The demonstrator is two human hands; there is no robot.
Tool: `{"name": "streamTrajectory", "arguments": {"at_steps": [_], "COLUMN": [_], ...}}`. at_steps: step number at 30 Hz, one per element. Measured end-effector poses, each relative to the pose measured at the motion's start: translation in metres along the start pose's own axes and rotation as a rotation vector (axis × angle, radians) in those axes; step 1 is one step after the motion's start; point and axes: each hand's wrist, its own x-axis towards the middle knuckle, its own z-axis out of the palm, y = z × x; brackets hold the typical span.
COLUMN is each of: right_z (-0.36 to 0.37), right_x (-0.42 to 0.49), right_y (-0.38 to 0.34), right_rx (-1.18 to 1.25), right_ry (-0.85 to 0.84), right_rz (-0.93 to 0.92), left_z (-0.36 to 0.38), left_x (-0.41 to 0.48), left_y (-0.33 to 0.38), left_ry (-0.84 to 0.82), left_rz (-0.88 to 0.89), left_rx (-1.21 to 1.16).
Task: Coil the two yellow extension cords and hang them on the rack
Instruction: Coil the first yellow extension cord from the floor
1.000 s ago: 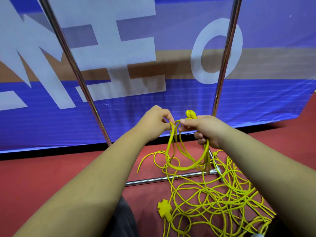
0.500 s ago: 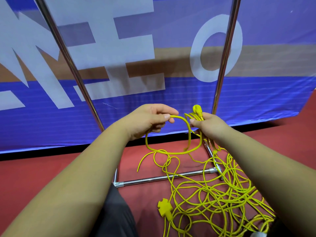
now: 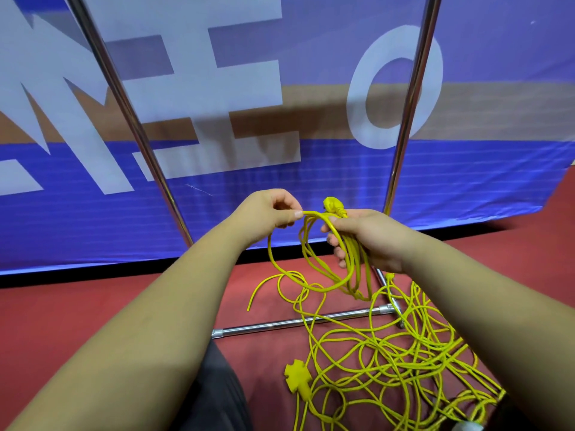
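My right hand grips a small coil of yellow cord, its loops hanging below the fist and the yellow plug sticking up above it. My left hand pinches the cord strand just left of the coil and holds it level with the right hand. The loose cord lies in a tangled pile on the red floor at lower right, with a yellow multi-outlet socket at its left edge. The chrome rack's two uprights rise behind my hands.
The rack's base bar lies on the red floor under the cords. A blue banner with white letters stands right behind the rack. My dark trouser knee shows at the bottom middle.
My left hand has brought a new loop across to the right hand, and the coil there has gained a strand. Both hands sit slightly lower and closer together.
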Motion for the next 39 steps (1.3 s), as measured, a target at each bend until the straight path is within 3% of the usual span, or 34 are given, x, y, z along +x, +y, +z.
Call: {"name": "streamTrajectory", "arguments": {"at_steps": [7,15,18,21,24,32,39], "right_z": [-0.002,-0.011,-0.016,-0.017,-0.015,-0.007,-0.013], "right_x": [-0.011,-0.021,-0.02,-0.019,-0.018,-0.016,-0.019], "right_y": [-0.011,-0.023,-0.024,-0.022,-0.02,-0.022,-0.03], "right_rx": [0.024,0.058,0.048,0.051,0.054,0.051,-0.149], "right_ry": [0.058,0.108,0.129,0.142,0.145,0.161,0.098], "right_rz": [-0.035,-0.085,-0.095,-0.104,-0.099,-0.061,-0.048], "left_z": [0.015,0.029,0.028,0.036,0.046,0.044,0.04], "left_x": [0.006,0.013,0.012,0.005,0.003,0.013,0.03], "left_y": [0.009,0.001,0.013,0.031,0.037,0.04,0.021], "left_ry": [-0.025,-0.083,-0.013,-0.05,-0.058,0.179,0.446], "left_rz": [0.072,-0.07,0.072,0.257,0.296,0.246,0.035], "left_rx": [-0.055,0.087,0.101,0.139,0.228,0.164,-0.029]}}
